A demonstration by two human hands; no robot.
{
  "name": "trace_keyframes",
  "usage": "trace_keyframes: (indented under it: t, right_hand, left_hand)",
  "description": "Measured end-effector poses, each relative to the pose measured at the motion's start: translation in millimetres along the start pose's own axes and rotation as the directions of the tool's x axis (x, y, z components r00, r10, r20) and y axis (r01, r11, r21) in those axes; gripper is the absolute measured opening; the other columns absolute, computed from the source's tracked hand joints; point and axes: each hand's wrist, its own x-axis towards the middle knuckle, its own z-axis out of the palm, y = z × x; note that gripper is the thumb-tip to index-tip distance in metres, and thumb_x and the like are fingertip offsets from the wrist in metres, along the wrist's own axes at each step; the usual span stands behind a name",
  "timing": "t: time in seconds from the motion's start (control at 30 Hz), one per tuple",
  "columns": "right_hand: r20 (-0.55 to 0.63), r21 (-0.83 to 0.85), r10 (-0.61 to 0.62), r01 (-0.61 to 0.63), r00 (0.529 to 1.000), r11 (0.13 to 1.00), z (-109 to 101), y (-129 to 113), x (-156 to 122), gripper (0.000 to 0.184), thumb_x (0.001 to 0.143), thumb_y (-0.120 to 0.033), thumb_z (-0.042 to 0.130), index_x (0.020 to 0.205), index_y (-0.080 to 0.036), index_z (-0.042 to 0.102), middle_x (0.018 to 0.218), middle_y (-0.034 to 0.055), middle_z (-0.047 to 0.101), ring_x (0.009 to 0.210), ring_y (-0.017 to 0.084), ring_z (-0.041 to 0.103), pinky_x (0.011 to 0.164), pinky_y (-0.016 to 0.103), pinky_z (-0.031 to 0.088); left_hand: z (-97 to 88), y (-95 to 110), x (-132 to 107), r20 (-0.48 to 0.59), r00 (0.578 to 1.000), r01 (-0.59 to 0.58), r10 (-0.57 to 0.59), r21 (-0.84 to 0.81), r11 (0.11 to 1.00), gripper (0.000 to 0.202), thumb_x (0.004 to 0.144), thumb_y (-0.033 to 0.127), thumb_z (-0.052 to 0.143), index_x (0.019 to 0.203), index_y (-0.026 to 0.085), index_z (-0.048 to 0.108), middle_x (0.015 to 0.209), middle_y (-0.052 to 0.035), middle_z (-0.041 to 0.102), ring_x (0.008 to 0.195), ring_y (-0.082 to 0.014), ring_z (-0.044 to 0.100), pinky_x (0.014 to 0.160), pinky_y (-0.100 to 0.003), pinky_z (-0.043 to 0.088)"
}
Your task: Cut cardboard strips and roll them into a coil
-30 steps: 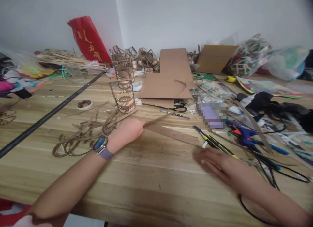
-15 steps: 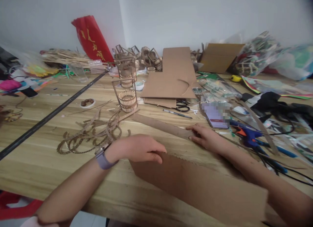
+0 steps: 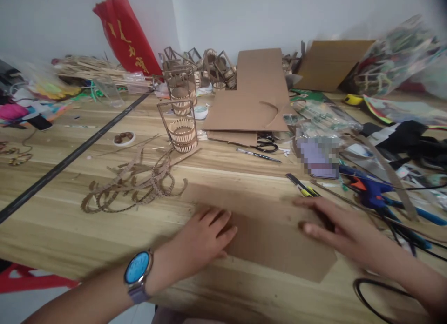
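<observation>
A flat brown cardboard sheet (image 3: 275,240) lies on the wooden table (image 3: 70,231) right in front of me. My left hand (image 3: 202,238), with a blue-faced watch on its wrist, rests palm down on the sheet's left part, fingers stretched out. My right hand (image 3: 331,226) lies flat on the sheet's right edge with its fingers spread. Neither hand holds anything. The picture is slightly smeared by motion.
Curled cardboard strips (image 3: 132,186) lie to the left. Small wooden lantern frames (image 3: 179,128) and more cardboard pieces (image 3: 254,105) stand behind. A black rod (image 3: 70,158) crosses the left side. A blue glue gun (image 3: 370,191), cutters (image 3: 302,186), cables and bags crowd the right.
The large cardboard sheet, half a second ago tilted up by both hands, now lies flat on the table, and both hands press flat on it. The view has tilted downward.
</observation>
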Motion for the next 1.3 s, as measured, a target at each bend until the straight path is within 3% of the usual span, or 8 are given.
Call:
trace_keyframes:
  t: [0.1,0.2,0.3,0.4,0.57,0.87,1.03,1.3]
  right_hand:
    - [0.079,0.019,-0.06,0.058,0.995,0.998,11.9,2.5,-20.0,0.042,0.086,-0.058,0.058,0.117,-0.03,0.066,0.107,0.0082,0.073,0.092,0.027,0.071,0.074,0.037,0.06]
    - [0.037,-0.03,-0.12,0.121,0.992,0.992,20.4,8.8,-32.7,0.042,0.089,-0.056,0.057,0.118,-0.029,0.068,0.108,0.0087,0.073,0.099,0.027,0.071,0.08,0.037,0.061]
    - [0.0,-0.13,-0.181,0.179,0.984,0.975,27.8,15.6,-40.3,0.041,0.092,-0.053,0.055,0.121,-0.028,0.068,0.106,0.0101,0.073,0.095,0.026,0.072,0.074,0.035,0.062]
    - [-0.07,-0.238,-0.281,0.257,0.957,0.936,33.7,21.9,-45.0,0.045,0.09,-0.054,0.058,0.124,-0.026,0.066,0.107,0.0117,0.071,0.094,0.027,0.071,0.075,0.037,0.062]
    - [-0.088,-0.342,-0.407,0.356,0.909,0.87,39.3,30.4,-52.7,0.054,0.087,-0.056,0.062,0.133,-0.027,0.06,0.123,0.0126,0.066,0.107,0.028,0.067,0.082,0.04,0.059]
    - [-0.158,-0.305,-0.39,0.331,0.907,0.893,46.3,23.4,-35.1,0.04,0.097,-0.046,0.049,0.126,-0.022,0.061,0.123,0.0126,0.066,0.11,0.024,0.065,0.089,0.037,0.054]
    - [-0.2,-0.419,-0.394,0.285,0.897,0.862,48.9,12.1,-36.4,0.036,0.098,-0.047,0.045,0.119,-0.022,0.061,0.125,0.0124,0.065,0.112,0.028,0.062,0.089,0.043,0.05]
    - [-0.208,-0.435,-0.409,0.291,0.888,0.852,48.0,1.2,-38.6,0.038,0.098,-0.051,0.044,0.115,-0.022,0.062,0.117,0.011,0.068,0.105,0.027,0.064,0.084,0.04,0.05]
  left_hand:
    - [-2.9,14.3,-12.6,-0.125,0.99,-0.06,0.069,0.08,0.995,0.019,0.092,0.017,0.061,0.11,0.01,0.063,0.105,-0.0133,0.071,0.091,-0.0232,0.064,0.076,-0.036,0.052]
    - [-14.5,21.1,-15.3,-0.269,0.953,-0.127,0.137,0.056,0.99,0.009,0.091,0.011,0.058,0.097,0.012,0.064,0.078,-0.0043,0.068,0.07,-0.0178,0.06,0.066,-0.032,0.05]
    - [-15.5,18.8,-9.7,-0.332,0.943,-0.006,0.027,0.065,0.998,0.02,0.092,0.022,0.062,0.109,0.012,0.063,0.106,-0.0106,0.071,0.098,-0.0255,0.064,0.087,-0.041,0.052]
    - [-3.2,13.3,-4.3,-0.207,0.977,0.074,-0.056,0.081,0.994,0.043,0.09,0.045,0.066,0.121,0.015,0.06,0.128,-0.0151,0.065,0.114,-0.0327,0.06,0.096,-0.049,0.049]
    - [13.7,9.9,-4.7,-0.117,0.991,0.076,-0.069,0.061,0.995,0.046,0.09,0.044,0.067,0.127,0.018,0.058,0.132,-0.0132,0.064,0.117,-0.0318,0.06,0.096,-0.047,0.049]
    - [7.7,-3.6,0.6,-0.066,0.99,0.126,-0.122,0.054,0.991,0.05,0.087,0.042,0.071,0.129,0.018,0.058,0.137,-0.0129,0.061,0.12,-0.0329,0.06,0.097,-0.049,0.049]
    - [4.9,3.3,-1.1,-0.16,0.982,0.119,-0.101,0.108,0.987,0.039,0.092,0.037,0.065,0.124,0.017,0.06,0.139,-0.0163,0.059,0.128,-0.0375,0.053,0.103,-0.056,0.044]
    - [11.3,25.4,-3.6,-0.186,0.982,0.058,-0.039,0.099,0.993,0.027,0.098,0.028,0.052,0.121,0.018,0.062,0.135,-0.012,0.062,0.124,-0.0313,0.056,0.1,-0.05,0.046]
